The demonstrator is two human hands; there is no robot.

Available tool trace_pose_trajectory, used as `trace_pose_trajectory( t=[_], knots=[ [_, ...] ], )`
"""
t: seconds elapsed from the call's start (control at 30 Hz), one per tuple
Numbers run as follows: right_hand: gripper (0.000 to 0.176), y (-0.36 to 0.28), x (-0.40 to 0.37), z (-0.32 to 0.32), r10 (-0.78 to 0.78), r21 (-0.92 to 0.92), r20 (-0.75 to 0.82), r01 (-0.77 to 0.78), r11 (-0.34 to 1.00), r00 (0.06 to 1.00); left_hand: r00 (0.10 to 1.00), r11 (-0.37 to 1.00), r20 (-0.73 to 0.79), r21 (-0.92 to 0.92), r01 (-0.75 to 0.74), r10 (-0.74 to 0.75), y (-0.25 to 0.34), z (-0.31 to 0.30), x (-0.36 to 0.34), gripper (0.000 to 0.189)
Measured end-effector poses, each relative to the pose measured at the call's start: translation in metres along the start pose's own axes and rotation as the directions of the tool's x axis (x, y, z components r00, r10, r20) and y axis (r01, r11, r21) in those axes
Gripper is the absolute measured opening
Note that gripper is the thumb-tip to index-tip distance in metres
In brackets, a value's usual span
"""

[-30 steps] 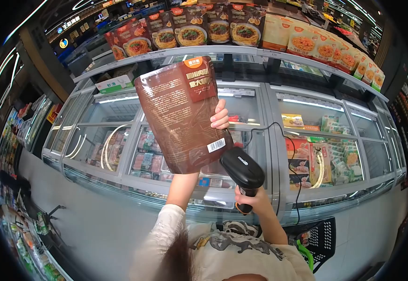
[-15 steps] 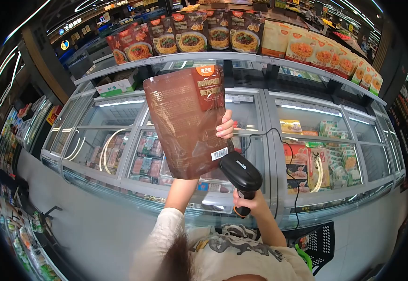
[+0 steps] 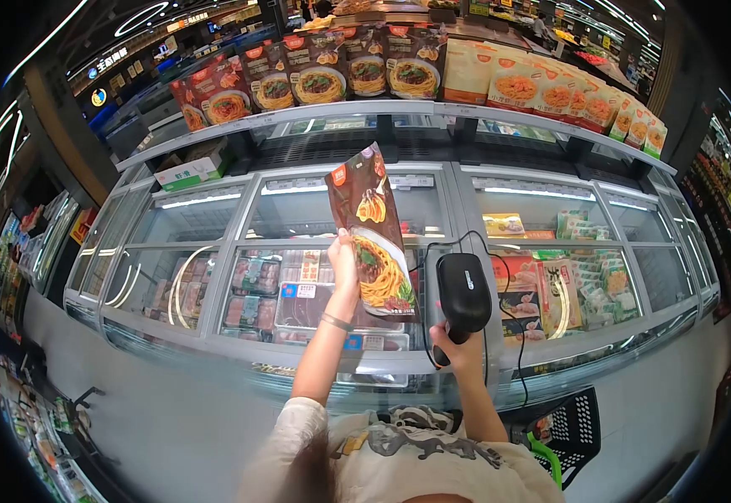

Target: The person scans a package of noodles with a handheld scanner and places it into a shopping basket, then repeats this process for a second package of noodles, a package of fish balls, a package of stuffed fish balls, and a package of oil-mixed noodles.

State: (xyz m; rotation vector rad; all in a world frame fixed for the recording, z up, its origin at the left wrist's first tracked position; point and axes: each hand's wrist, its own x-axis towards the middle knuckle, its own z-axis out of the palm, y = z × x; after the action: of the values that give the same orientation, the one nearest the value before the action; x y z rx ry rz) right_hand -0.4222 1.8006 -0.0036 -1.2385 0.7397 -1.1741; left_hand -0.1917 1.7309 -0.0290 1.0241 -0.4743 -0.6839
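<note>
Left hand (image 3: 344,268) reaches toward one o'clock, gripping a pouch (image 3: 385,264)
Brown, pasta-printed, tipped slightly toward eleven; at its five o'clock, the right hand (image 3: 463,352) clasps a scanner (image 3: 463,292).

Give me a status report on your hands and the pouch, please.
Left hand gripping pouch, picture side showing. Right hand holding black scanner. Cable looping beside scanner, not across pouch front.

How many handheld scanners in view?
1: the black scanner, in the right hand, to the right of the pouch that the left hand holds. No other shows; the blurred background could hide some.
</note>
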Motion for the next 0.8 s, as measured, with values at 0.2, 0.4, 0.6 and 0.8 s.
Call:
trace_pose_trajectory(
  t=[0.2, 0.4, 0.6, 0.8],
  knots=[
    [0.029, -0.004, 0.003, 0.003, -0.113, -0.203, -0.019, 0.107, 0.973, 0.993, 0.962, 0.922, -0.023, 0.294, -0.253, 0.271, -0.001, -0.003, -0.011, 0.035],
    [0.039, 0.009, 0.003, -0.013, -0.073, -0.038, -0.069, 0.071, 0.997, 0.995, 0.996, 0.996, 0.073, -0.070, 0.061, -0.056, 0.016, -0.003, -0.044, 0.031],
    [0.046, 0.023, -0.007, -0.041, 0.107, 0.432, -0.106, -0.051, 0.901, 0.989, 0.758, 0.878, 0.527, -0.046, 0.477, -0.384, 0.060, -0.008, -0.079, 0.029],
    [0.049, 0.029, -0.023, -0.050, 0.123, 0.593, -0.074, -0.056, 0.803, 0.990, 0.594, 0.806, 0.644, 0.060, 0.589, -0.482, 0.044, -0.026, -0.131, 0.057]
  ],
)
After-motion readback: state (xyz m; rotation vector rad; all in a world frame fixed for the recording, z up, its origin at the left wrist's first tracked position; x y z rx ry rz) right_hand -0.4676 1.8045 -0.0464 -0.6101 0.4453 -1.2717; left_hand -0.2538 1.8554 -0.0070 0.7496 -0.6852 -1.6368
